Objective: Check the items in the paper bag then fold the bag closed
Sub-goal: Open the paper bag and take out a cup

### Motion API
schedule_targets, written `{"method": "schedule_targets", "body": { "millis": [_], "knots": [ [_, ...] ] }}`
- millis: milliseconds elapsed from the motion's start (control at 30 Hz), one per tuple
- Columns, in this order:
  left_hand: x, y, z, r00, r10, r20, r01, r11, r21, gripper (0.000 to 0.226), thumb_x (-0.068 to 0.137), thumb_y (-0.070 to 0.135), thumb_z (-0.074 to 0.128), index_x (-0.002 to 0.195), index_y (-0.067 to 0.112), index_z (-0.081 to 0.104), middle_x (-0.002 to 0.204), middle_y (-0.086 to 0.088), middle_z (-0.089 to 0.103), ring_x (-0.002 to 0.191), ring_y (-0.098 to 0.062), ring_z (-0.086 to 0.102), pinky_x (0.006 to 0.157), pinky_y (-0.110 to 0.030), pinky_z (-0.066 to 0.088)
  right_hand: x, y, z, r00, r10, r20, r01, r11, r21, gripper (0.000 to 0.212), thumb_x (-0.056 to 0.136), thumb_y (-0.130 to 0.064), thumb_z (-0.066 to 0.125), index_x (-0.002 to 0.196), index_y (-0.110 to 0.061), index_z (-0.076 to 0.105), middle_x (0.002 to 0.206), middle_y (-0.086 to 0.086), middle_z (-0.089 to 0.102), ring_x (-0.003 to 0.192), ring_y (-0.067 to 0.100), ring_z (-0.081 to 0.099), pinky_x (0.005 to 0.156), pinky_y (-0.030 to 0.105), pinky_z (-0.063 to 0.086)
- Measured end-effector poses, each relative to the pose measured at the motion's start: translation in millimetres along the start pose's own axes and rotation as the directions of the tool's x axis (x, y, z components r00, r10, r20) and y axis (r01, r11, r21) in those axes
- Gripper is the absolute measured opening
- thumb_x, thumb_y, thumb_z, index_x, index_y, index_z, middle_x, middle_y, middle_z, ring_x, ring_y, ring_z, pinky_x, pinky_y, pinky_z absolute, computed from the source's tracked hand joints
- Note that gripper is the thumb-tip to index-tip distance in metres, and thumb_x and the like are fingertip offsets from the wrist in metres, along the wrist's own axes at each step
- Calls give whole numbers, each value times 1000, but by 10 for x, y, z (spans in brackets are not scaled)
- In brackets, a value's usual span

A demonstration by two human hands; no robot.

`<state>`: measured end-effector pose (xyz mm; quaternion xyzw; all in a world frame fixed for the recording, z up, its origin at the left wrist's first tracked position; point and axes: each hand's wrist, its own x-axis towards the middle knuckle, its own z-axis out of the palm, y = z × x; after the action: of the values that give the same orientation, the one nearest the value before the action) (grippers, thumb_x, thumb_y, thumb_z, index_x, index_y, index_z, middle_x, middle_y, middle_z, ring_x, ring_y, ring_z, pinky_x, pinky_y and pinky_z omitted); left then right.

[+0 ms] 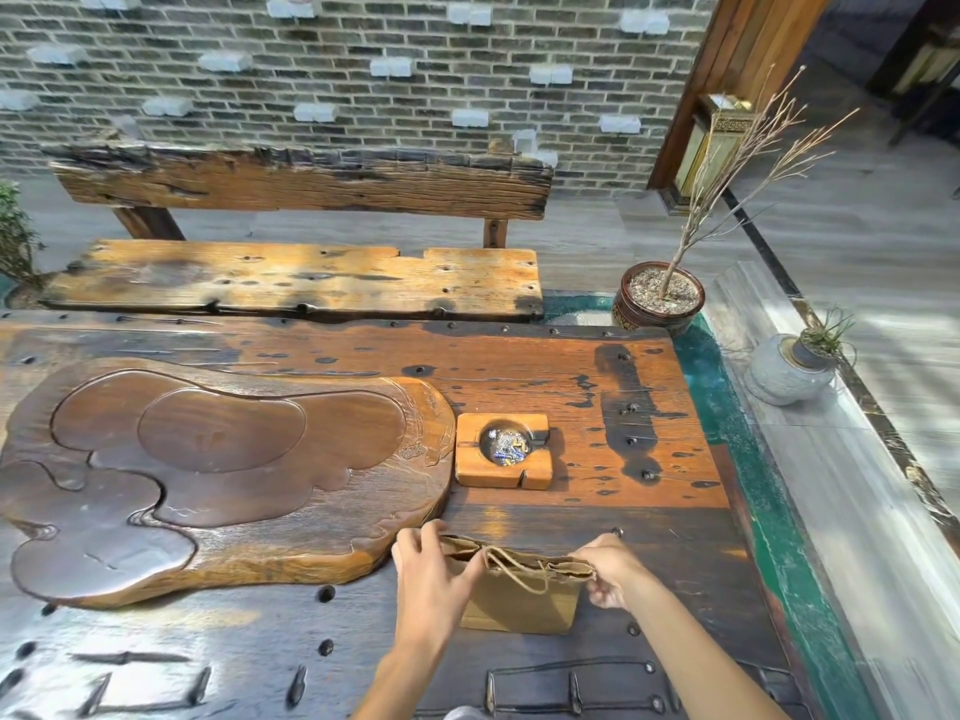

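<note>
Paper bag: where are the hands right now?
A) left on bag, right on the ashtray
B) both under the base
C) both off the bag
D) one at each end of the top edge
D: the left hand and right hand pinch opposite ends of the paper bag's top edge, which stands on the table.

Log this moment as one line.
stage: closing bag top | left hand: gripping top left end | right hand: pinching top right end | paper bag: upright on table, top pressed together

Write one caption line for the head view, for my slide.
Both hands, left hand and right hand, pinch the top of an upright paper bag on a wooden table.
</note>
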<state>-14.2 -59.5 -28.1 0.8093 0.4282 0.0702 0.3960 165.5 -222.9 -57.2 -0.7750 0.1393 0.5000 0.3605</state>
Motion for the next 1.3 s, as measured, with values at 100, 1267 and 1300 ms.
{"method": "schedule_targets", "body": {
  "millis": [100,1267,1300],
  "knots": [
    [25,34,1,1000,-7,-17,7,1000,-3,55,83,48,67,121,13,49,113,-6,48,112,-25,44,97,-38,43,-10,-15,-9,1000,9,25,-9,1000,11,24,98,-6,46,76,-4,56,49,14,61,23,8,38,38,10,25],
    [-1,78,-112,998,-27,52,44,927,-371,73,79,-8,60,141,15,31,81,-6,60,77,-13,58,72,-22,47,-1325,-79,119,812,-477,336,579,592,-560,40,97,-13,42,124,-27,69,133,-13,64,127,0,54,114,22,36],
    [4,66,-106,998,-29,58,49,923,-381,68,79,-8,60,138,14,34,82,-6,61,80,-13,59,74,-24,48,-1264,-105,179,797,-476,372,596,520,-612,44,98,-12,39,131,-26,64,144,-12,56,137,4,44,120,26,28]
  ]
}}
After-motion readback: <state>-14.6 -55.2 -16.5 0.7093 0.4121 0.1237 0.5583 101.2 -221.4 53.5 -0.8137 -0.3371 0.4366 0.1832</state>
